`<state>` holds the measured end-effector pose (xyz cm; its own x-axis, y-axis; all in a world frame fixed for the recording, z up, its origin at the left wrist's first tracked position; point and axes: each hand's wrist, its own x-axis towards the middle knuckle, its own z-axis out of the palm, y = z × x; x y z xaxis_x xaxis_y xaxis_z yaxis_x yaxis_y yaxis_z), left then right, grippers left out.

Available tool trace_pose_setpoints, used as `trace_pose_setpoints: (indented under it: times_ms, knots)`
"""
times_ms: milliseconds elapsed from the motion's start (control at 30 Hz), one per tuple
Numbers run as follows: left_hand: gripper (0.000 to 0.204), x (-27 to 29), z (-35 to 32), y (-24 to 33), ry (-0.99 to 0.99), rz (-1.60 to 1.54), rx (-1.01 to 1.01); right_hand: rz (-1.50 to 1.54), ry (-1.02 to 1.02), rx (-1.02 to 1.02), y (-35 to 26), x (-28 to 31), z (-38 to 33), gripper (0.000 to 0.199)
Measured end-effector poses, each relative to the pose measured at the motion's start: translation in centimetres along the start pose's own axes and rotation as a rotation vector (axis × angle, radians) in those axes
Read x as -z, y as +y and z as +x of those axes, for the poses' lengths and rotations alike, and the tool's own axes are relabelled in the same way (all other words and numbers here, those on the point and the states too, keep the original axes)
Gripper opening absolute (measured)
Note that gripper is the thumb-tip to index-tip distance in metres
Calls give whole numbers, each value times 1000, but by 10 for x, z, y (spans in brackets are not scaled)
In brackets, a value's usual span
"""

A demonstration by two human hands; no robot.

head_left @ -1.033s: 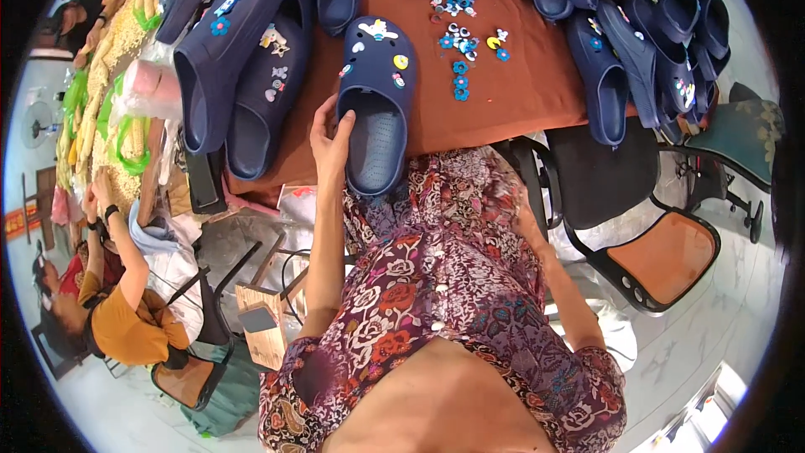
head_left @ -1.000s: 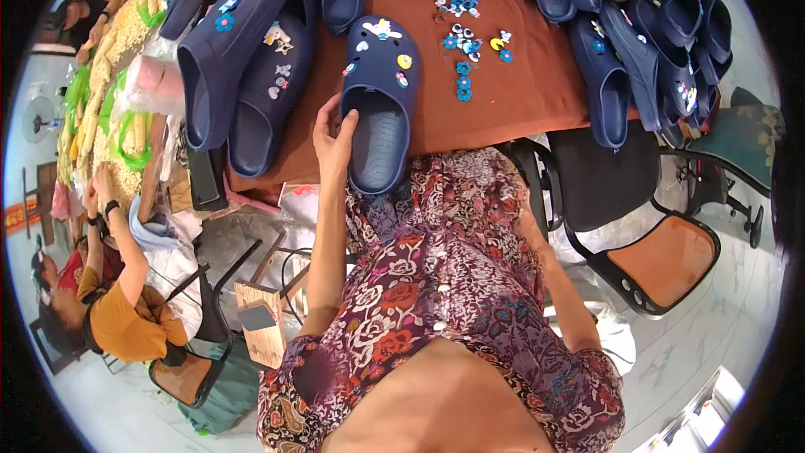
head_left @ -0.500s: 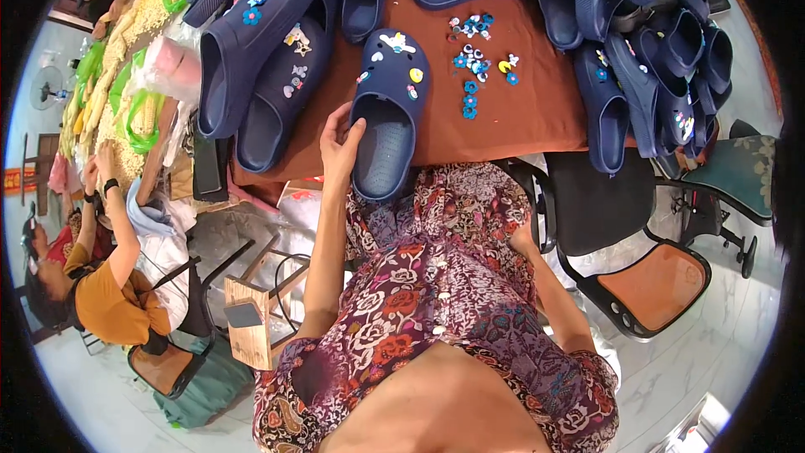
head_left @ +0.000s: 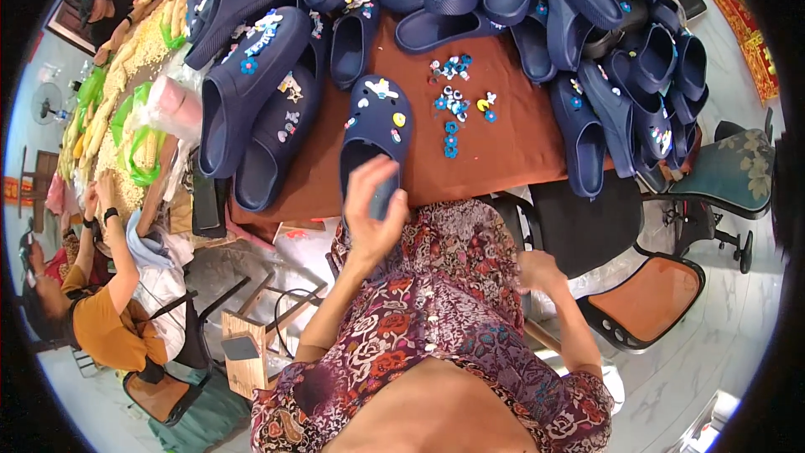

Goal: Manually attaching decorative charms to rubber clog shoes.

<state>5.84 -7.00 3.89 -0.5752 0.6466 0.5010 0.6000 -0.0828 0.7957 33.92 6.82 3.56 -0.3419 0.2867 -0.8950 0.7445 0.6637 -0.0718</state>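
One navy clog (head_left: 375,130) is lying on the table (head_left: 520,151); left hand (head_left: 373,210) is hovering over its heel, grip apart (right hand (head_left: 537,273) blurred, can't tell).

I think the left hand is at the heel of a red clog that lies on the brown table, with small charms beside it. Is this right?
Not quite: the head view shows the clog is dark blue, not red. The left hand is at its heel on the brown table, with small charms beside it.
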Motion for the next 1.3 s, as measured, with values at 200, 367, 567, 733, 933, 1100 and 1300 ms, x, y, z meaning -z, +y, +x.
trace_pose_setpoints:
  times_ms: [200, 367, 567, 733, 933, 1100, 1300]
  knots:
    - [40, -19, -7, 32, -318, -330, 197, 544, 1006, 440, -35, 60, -35, 29]
    - [41, -20, 11, 47, -316, -644, 359, 722, 891, 763, -99, 102, -36, 32]
    - [20, -5, 20, 28, -168, -974, 569, 805, 749, 892, -116, 114, -33, 28]
    - [18, 11, 28, 32, -176, -1088, 646, 1166, 845, 955, -129, 114, -27, 23]
    - [23, 44, 60, 106, -12, -1279, 223, 1605, 1057, 1711, -187, 123, -54, 20]
    - [18, 3, 80, 148, 207, -1707, -360, 1580, 1078, 1568, -259, 136, -83, 24]
    - [12, 74, 86, 148, -208, -1677, 27, 1389, 1306, 1281, -228, 80, -147, 30]
